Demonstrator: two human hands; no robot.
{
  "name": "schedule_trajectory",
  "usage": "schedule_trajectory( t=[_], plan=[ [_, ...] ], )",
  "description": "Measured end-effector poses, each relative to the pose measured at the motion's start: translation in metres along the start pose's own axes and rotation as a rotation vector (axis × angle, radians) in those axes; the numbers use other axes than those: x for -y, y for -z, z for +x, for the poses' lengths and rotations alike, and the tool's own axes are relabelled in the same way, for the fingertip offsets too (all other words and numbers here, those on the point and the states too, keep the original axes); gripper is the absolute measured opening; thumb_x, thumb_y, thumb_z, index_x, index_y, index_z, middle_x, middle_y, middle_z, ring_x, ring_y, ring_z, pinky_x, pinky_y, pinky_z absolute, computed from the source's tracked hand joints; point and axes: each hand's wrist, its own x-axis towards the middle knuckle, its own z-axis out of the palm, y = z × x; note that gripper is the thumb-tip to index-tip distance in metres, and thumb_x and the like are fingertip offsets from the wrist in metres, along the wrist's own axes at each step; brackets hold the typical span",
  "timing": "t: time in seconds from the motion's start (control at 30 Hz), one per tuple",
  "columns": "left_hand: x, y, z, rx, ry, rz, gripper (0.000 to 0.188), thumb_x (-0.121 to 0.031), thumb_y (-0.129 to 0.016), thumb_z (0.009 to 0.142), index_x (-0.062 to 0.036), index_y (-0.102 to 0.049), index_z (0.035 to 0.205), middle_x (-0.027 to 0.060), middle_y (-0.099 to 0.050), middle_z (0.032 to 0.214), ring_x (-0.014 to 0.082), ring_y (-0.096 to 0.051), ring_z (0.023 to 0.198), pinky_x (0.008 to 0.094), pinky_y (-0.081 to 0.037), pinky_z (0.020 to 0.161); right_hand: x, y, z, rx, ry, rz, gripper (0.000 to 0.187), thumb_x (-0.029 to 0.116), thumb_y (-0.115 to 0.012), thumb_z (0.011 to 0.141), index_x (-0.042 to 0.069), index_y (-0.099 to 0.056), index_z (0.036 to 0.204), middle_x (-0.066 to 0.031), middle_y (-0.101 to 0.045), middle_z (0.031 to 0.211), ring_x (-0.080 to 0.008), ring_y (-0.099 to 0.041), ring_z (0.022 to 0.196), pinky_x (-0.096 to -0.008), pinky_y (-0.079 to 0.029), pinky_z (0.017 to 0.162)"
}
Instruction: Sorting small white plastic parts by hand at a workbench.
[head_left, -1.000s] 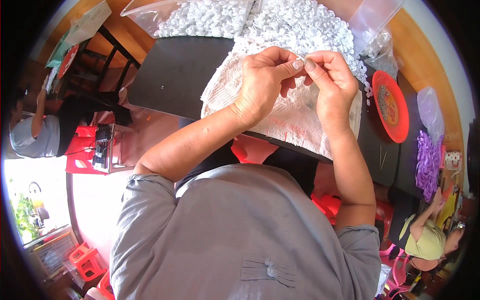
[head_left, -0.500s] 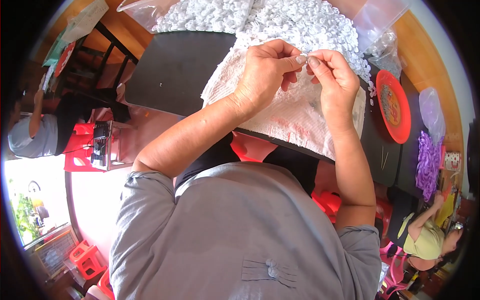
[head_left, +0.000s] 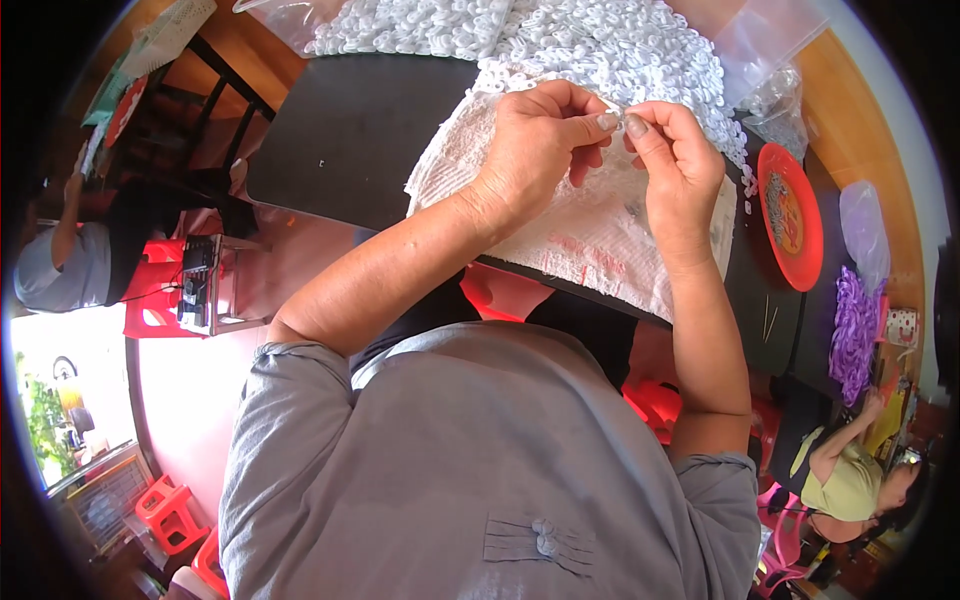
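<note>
Both hands up over towel, fingertips nearly meeting. Left hand (head_left: pixel 553 135): thumb and forefinger pinching a small white bit (head_left: pixel 615 111), other fingers curled under. Right hand (head_left: pixel 680 165): thumb and forefinger pressed together on the same bit from the other side, remaining fingers bent in. Bit sits between the two pinches, above towel's far part, just short of the pile; mostly covered by fingers, exact shape can't tell.

Towel (head_left: pixel 570 255): white, reddish marks near front edge, lies on black table (head_left: pixel 350 140). Pile (head_left: pixel 620 45) of small white loop-like pieces beyond it, spreading onto towel's far edge; a few strays trail toward the red plate (head_left: pixel 811 250) at right. Plate holds small greyish things, too small to tell. Two thin sticks (head_left: pixel 769 318) lie on table, nearer the person than plate. Clear bag (head_left: pixel 778 115) beyond plate. Purple bundle (head_left: pixel 851 340) at far right, pale purple bag (head_left: pixel 863 228) touching it. Co-worker (head_left: pixel 845 482) in yellow-green at right, another (head_left: pixel 65 268) in light blue at left. Red stool (head_left: pixel 170 515) lower left.
</note>
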Motion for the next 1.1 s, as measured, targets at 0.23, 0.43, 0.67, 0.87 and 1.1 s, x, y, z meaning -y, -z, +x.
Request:
schedule_trajectory(
  t=[0.23,0.43,0.67,0.87,1.1],
  plan=[
    [0.0002,0.0010,0.0002,-0.003,-0.010,-0.018,0.010,-0.005,-0.066,0.087,0.0028,-0.060,0.089,0.0077,-0.062,0.073,0.0120,-0.057,0.055,0.0240,-0.041,0.046,-0.0020,0.0008,-0.0002,-0.005,0.024,-0.033,0.008,0.009,-0.063,0.091,0.001,-0.064,0.094,0.0005,-0.062,0.078,-0.0058,-0.055,0.069,-0.0208,-0.044,0.061],
    [0.0008,0.0000,-0.0007,-0.006,-0.009,0.037,0.010,-0.006,-0.066,0.087,0.0020,-0.060,0.088,0.0061,-0.062,0.072,0.0107,-0.056,0.056,0.0234,-0.041,0.045,-0.0035,0.0008,-0.0007,-0.006,0.033,-0.046,0.008,0.009,-0.063,0.091,0.001,-0.064,0.093,0.0006,-0.062,0.078,-0.0058,-0.054,0.069,-0.0207,-0.044,0.060],
    [0.0015,0.0014,-0.0013,-0.015,-0.023,0.153,0.009,-0.006,-0.065,0.088,0.0017,-0.061,0.088,0.0044,-0.061,0.071,0.0087,-0.055,0.056,0.0217,-0.040,0.045,-0.0025,0.0015,0.0000,0.017,0.074,-0.095,0.008,0.008,-0.063,0.091,0.001,-0.064,0.093,0.0001,-0.061,0.075,-0.0059,-0.053,0.065,-0.0206,-0.044,0.058],
    [0.0062,0.0035,-0.0010,-0.026,-0.124,0.207,0.010,-0.008,-0.065,0.088,0.0012,-0.061,0.090,0.0029,-0.061,0.071,0.0070,-0.054,0.057,0.0201,-0.039,0.045,-0.0037,0.0012,-0.0005,0.018,0.089,-0.102,0.008,0.008,-0.063,0.091,0.001,-0.064,0.093,0.0000,-0.061,0.074,-0.0057,-0.053,0.065,-0.0208,-0.044,0.058],
    [0.0014,0.0014,-0.0039,-0.037,-0.118,0.266,0.010,-0.010,-0.065,0.089,0.0000,-0.062,0.089,0.0014,-0.061,0.070,0.0049,-0.054,0.057,0.0187,-0.038,0.045,-0.0027,0.0005,-0.0008,0.016,0.086,-0.099,0.009,0.009,-0.064,0.090,0.001,-0.065,0.094,0.0001,-0.062,0.075,-0.0057,-0.054,0.066,-0.0207,-0.044,0.058]
  ],
)
